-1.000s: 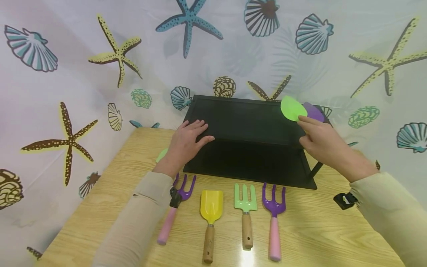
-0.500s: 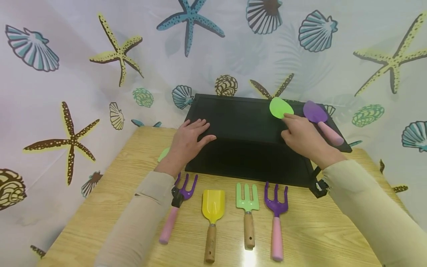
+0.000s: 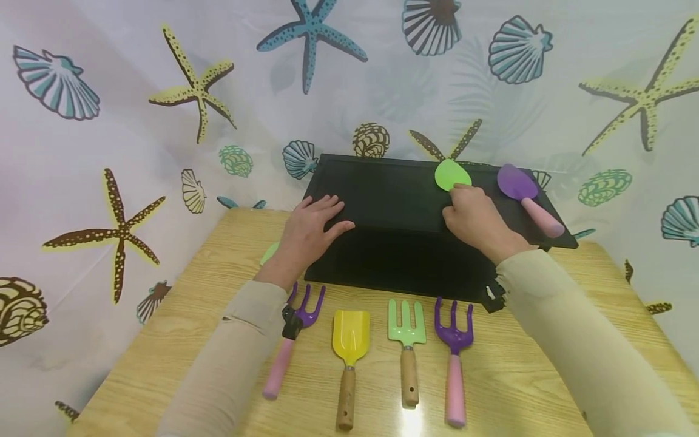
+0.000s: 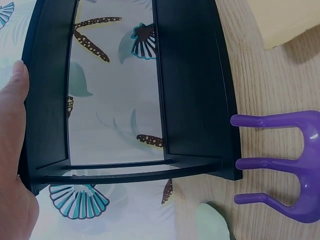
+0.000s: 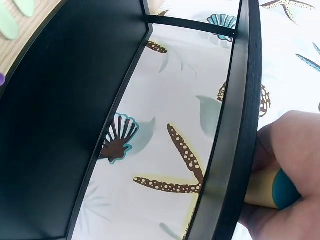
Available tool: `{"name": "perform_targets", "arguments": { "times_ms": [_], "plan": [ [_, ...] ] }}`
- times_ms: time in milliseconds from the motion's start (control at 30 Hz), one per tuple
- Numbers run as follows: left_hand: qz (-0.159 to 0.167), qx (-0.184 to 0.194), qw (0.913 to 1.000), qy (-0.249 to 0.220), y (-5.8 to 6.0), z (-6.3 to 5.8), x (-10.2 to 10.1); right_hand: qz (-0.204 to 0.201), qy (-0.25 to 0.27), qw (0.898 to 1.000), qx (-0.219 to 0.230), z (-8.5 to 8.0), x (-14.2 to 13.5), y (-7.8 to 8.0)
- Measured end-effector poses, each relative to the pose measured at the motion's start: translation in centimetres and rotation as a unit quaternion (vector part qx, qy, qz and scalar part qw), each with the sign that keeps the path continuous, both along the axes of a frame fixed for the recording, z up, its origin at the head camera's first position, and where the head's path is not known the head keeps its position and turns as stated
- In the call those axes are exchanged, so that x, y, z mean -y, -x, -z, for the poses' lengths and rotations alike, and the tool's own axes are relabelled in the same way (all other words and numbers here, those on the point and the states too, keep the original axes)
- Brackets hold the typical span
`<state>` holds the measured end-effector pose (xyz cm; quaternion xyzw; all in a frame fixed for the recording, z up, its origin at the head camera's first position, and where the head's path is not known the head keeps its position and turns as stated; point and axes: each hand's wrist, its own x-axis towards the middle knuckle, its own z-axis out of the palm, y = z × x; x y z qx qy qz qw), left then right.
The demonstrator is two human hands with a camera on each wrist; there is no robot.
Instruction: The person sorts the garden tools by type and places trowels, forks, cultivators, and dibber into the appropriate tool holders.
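A two-tier black rack (image 3: 377, 194) stands at the back of the table. My left hand (image 3: 310, 237) rests on the left part of its top shelf, fingers spread and thumb along the front edge. On the right part of that shelf, my right hand (image 3: 474, 220) grips a green trowel (image 3: 452, 175) by its handle. The right wrist view shows that handle (image 5: 262, 187) as pale wood-coloured with a teal end, inside the curled fingers beside the shelf edge. To the right of this hand a purple trowel (image 3: 516, 182) with a pink handle lies on the same shelf.
Before the rack lie a purple hand fork (image 3: 311, 312) partly behind the left wrist, a yellow shovel (image 3: 351, 337), a green fork (image 3: 406, 331) and another purple fork (image 3: 454, 337). A light green piece (image 4: 212, 222) lies left of the rack. A patterned cloth (image 3: 349, 109) hangs behind.
My right hand has moved left along the top shelf with the green trowel, away from the purple trowel, whose pink handle now shows. My left hand has stayed in place.
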<state>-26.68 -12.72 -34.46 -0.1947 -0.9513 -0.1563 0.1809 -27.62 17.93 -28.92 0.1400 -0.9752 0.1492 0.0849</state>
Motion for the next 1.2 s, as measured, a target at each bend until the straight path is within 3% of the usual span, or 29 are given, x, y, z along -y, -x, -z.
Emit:
{"name": "perform_targets", "arguments": {
  "times_ms": [267,700,1200],
  "plan": [
    [-0.003,0.002,1.0000,0.006,0.0,0.0,-0.1,0.013,0.024,0.999,0.029,0.4,0.5,0.4],
    [-0.002,0.005,1.0000,0.003,0.1,0.0,-0.2,0.017,0.024,1.000,0.009,0.6,0.4,0.5],
    [-0.008,0.006,0.9999,0.008,-0.1,0.0,-0.3,0.009,0.014,1.000,0.004,-0.6,-0.7,-1.4]
  ]
}}
